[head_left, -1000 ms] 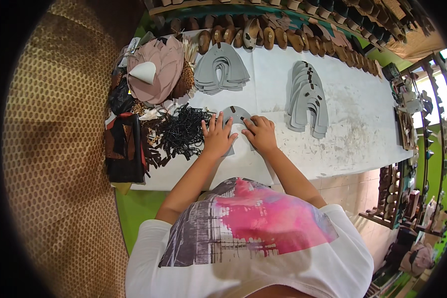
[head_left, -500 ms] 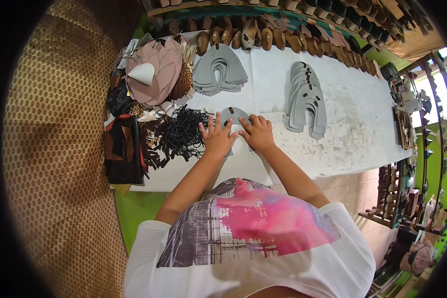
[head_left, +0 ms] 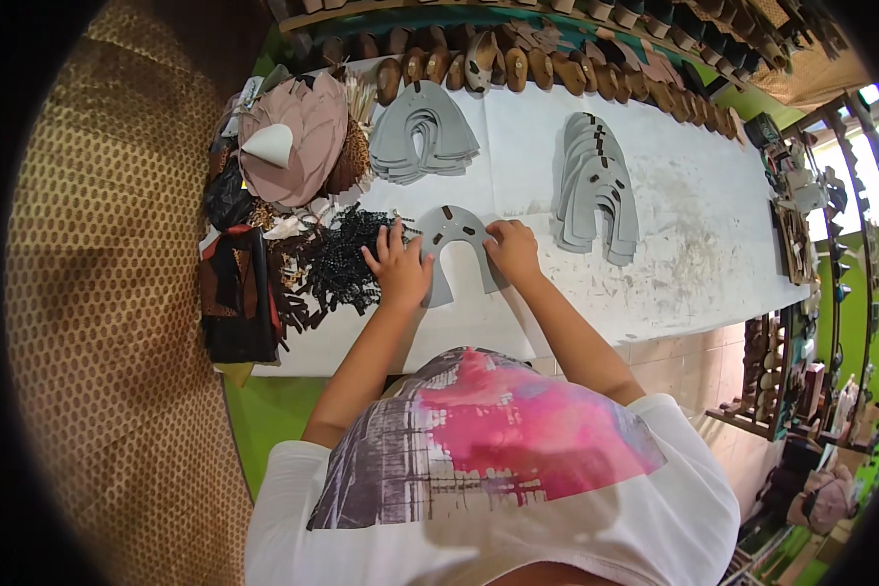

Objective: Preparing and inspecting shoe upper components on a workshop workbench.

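A grey U-shaped shoe-upper piece [head_left: 454, 223] lies on the white table in front of me, its curve pointing away and its two legs toward me. Three small dark strips sit on its curved part. My left hand [head_left: 401, 271] rests at its left leg, fingers spread, the thumb side by the edge and the fingertips close to a heap of black beaded trim [head_left: 347, 256]. On the opposite side, my right hand [head_left: 515, 252] has its bent fingers and thumb at the right edge, seemingly pinching it.
Two fanned stacks of similar grey pieces lie beyond: one stack [head_left: 422, 137] ahead left, another stack [head_left: 596, 190] to the right. Pink cut pieces [head_left: 308, 146] with a white cone pile up at the left. Brown shoe lasts [head_left: 566, 73] line the table's far edge. Racks stand at right.
Both hands have moved off the strips on the curved part and out to the piece's two sides. The three dark strips now show uncovered.
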Motion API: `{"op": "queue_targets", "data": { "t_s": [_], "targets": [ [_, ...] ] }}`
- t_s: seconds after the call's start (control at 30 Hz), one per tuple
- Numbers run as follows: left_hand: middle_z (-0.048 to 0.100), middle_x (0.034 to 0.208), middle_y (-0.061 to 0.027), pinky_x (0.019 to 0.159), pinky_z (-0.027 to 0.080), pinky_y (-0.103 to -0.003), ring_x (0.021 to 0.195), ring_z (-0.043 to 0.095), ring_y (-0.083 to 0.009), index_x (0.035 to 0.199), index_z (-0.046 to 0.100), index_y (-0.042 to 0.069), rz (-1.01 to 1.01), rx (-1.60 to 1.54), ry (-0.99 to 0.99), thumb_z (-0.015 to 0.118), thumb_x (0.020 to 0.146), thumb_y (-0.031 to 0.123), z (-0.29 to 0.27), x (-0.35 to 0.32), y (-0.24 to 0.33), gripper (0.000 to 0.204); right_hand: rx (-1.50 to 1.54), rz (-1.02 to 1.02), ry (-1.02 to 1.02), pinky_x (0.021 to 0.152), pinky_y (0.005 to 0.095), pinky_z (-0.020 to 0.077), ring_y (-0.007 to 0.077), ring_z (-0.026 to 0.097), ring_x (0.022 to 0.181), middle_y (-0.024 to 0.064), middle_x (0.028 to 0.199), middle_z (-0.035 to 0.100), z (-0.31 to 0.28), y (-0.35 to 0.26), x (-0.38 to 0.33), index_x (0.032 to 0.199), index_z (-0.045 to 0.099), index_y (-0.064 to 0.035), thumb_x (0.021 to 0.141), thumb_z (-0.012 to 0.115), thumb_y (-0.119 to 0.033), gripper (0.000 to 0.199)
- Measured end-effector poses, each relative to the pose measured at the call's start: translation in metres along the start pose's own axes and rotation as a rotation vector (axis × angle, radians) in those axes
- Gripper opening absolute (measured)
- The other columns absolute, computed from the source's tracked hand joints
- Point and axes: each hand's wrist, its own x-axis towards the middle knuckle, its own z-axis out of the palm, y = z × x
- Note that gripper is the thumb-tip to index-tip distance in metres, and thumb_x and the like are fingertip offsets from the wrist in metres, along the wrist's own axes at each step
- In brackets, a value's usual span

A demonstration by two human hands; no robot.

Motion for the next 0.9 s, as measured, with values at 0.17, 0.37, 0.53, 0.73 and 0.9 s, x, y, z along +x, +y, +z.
{"op": "queue_targets", "data": {
  "t_s": [0.17, 0.37, 0.53, 0.73, 0.9],
  "targets": [
    [0.042, 0.133, -0.0071, 0.101, 0.008, -0.063, 0.129, 0.026, -0.0346, 0.084, 0.066, 0.017, -0.003, -0.036, 0.102, 0.065, 0.073, 0.027, -0.005, 0.016, 0.007, 0.015, 0.277, 0.093, -0.053, 0.069, 0.0352, 0.0478, 0.0272, 0.061, 0.073, 0.0111, 0.081, 0.064, -0.001, 0.003, 0.005, 0.095, 0.064, -0.0045, 0.075, 0.064, -0.018, 0.024],
    [0.040, 0.136, -0.0058, 0.102, 0.008, -0.062, 0.130, 0.025, -0.0359, 0.079, 0.068, 0.019, -0.005, -0.057, 0.160, 0.068, 0.072, 0.026, -0.021, 0.013, 0.026, 0.010, 0.458, 0.127, -0.229, 0.069, 0.0310, 0.0470, 0.0177, 0.060, 0.073, 0.0081, 0.083, 0.066, -0.019, 0.016, 0.000, 0.101, 0.064, -0.0026, 0.081, 0.061, -0.024, 0.029],
    [0.041, 0.134, -0.0071, 0.101, 0.009, -0.063, 0.130, 0.023, -0.0386, 0.072, 0.066, 0.015, 0.181, -0.212, 0.203, 0.069, 0.072, 0.025, -0.018, 0.022, 0.072, 0.011, 0.671, 0.202, -0.190, 0.061, 0.0250, 0.0426, 0.0101, 0.053, 0.068, 0.0027, 0.078, 0.062, -0.073, 0.042, -0.017, 0.104, 0.062, -0.0023, 0.084, 0.060, -0.020, 0.027],
    [0.050, 0.125, -0.0075, 0.100, 0.013, -0.061, 0.127, 0.027, -0.0386, 0.072, 0.066, 0.012, 0.352, -0.365, 0.068, 0.066, 0.075, 0.028, 0.009, 0.063, 0.148, 0.017, 0.783, 0.324, 0.008, 0.054, 0.0213, 0.0369, 0.0050, 0.048, 0.063, -0.0020, 0.077, 0.059, -0.140, 0.090, -0.021, 0.104, 0.062, -0.0017, 0.085, 0.060, -0.018, 0.025],
    [0.049, 0.127, -0.0079, 0.102, 0.013, -0.059, 0.127, 0.027, -0.0371, 0.077, 0.067, 0.012, 0.370, -0.497, -0.135, 0.062, 0.078, 0.034, 0.035, 0.120, 0.218, 0.023, 0.718, 0.351, 0.160, 0.063, 0.0247, 0.0435, 0.0125, 0.057, 0.071, 0.0040, 0.081, 0.064, -0.184, 0.138, 0.009, 0.107, 0.060, 0.0012, 0.084, 0.059, -0.017, 0.029]
  ]
}}
